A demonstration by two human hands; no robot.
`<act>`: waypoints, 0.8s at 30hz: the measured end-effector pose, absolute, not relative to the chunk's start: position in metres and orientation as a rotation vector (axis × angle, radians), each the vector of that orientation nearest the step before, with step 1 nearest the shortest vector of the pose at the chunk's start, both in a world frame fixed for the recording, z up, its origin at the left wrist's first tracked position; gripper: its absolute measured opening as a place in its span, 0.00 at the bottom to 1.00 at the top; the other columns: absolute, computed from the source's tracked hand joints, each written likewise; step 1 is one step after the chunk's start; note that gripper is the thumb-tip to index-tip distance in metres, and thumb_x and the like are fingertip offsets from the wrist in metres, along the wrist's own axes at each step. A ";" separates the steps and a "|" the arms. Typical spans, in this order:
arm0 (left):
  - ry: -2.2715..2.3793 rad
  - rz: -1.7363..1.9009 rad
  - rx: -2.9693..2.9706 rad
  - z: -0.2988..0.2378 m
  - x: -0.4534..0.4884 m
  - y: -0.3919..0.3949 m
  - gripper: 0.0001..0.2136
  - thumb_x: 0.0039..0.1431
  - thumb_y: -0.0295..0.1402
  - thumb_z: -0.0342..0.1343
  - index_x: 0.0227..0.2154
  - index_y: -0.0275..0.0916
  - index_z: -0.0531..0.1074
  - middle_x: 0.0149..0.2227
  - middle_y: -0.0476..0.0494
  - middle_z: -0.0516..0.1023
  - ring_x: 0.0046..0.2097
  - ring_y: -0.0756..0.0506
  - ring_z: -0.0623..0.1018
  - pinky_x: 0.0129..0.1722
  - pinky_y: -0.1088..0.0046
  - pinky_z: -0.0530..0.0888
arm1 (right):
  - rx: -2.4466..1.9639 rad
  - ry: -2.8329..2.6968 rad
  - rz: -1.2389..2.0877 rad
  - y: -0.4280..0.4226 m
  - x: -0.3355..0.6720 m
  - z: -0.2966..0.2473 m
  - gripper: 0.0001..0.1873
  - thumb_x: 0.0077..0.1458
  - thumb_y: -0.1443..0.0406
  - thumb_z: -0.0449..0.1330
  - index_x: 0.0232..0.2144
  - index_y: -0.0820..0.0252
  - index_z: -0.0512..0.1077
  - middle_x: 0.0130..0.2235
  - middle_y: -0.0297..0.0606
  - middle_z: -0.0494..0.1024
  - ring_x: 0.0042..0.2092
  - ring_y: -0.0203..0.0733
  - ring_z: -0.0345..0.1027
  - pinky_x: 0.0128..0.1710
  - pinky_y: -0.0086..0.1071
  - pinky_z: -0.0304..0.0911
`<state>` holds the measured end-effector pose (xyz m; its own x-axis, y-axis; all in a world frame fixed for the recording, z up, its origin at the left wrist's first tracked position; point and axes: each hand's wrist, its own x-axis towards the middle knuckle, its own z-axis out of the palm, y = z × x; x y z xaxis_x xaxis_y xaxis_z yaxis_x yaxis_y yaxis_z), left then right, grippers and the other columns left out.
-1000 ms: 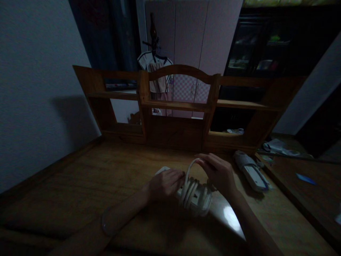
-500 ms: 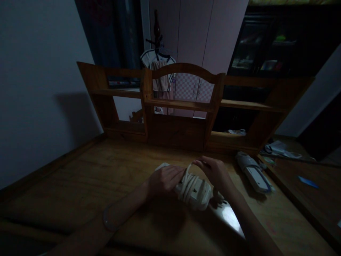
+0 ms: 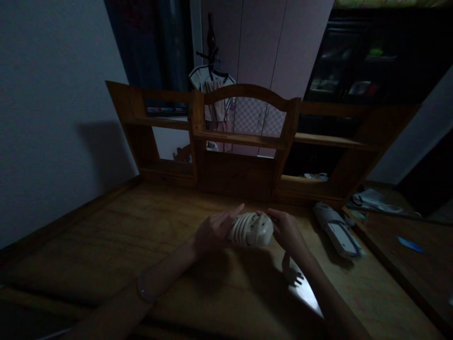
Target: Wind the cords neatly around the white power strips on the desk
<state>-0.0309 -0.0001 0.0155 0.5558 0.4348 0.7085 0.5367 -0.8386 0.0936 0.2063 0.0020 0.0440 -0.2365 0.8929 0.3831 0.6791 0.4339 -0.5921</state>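
White plastic power strip wound with white cord (image 3: 250, 229) is gripped at its ends by my left hand (image 3: 211, 232) and right hand (image 3: 288, 232), fingers curled around it, over the brown wooden desk (image 3: 134, 236).

Two hands (image 3: 212, 232) (image 3: 288, 232), two power strips (image 3: 250, 230) (image 3: 336, 230), one plug (image 3: 292, 275), one desk (image 3: 141, 236), one shelf unit (image 3: 244, 139).

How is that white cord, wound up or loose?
Wound up: the cord lies in close loops around the power strip held between the left hand and right hand; only the plug trails free.
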 end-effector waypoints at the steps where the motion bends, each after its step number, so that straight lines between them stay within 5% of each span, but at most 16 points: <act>1: -0.860 -1.186 -2.658 0.015 -0.030 0.000 0.39 0.53 0.50 0.58 0.62 0.35 0.50 0.48 0.32 0.74 0.46 0.40 0.77 0.46 0.65 0.73 | -1.310 -2.019 0.426 0.003 0.206 0.042 0.19 0.61 0.57 0.51 0.25 0.63 0.72 0.24 0.35 0.75 0.27 0.37 0.67 0.26 0.26 0.52; 6: -1.086 -1.493 -2.678 0.011 -0.026 0.005 0.27 0.50 0.43 0.62 0.50 0.40 0.61 0.44 0.40 0.75 0.44 0.43 0.77 0.43 0.69 0.73 | -1.305 -2.040 0.512 0.006 0.201 0.032 0.21 0.62 0.56 0.48 0.27 0.62 0.73 0.25 0.35 0.75 0.27 0.38 0.68 0.27 0.26 0.53; 17: -1.602 -2.087 -2.613 0.017 -0.019 0.008 0.23 0.51 0.45 0.61 0.47 0.39 0.66 0.43 0.42 0.77 0.43 0.43 0.77 0.41 0.70 0.73 | -1.343 -2.055 0.454 0.000 0.189 0.024 0.23 0.64 0.54 0.45 0.28 0.61 0.72 0.24 0.35 0.73 0.25 0.37 0.66 0.26 0.28 0.50; 24: -2.068 -2.977 -2.507 0.011 -0.015 0.019 0.26 0.52 0.55 0.54 0.39 0.34 0.70 0.26 0.43 0.77 0.23 0.46 0.76 0.22 0.73 0.72 | -1.404 -2.098 0.418 -0.005 0.183 0.013 0.14 0.62 0.62 0.49 0.32 0.60 0.72 0.25 0.35 0.74 0.26 0.36 0.67 0.26 0.26 0.49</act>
<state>-0.0154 0.0194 0.0109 0.1204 0.9914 0.0521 -0.2972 -0.0141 0.9547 0.1830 -0.0045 0.0130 -0.2829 0.9154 0.2866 0.7356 0.3988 -0.5476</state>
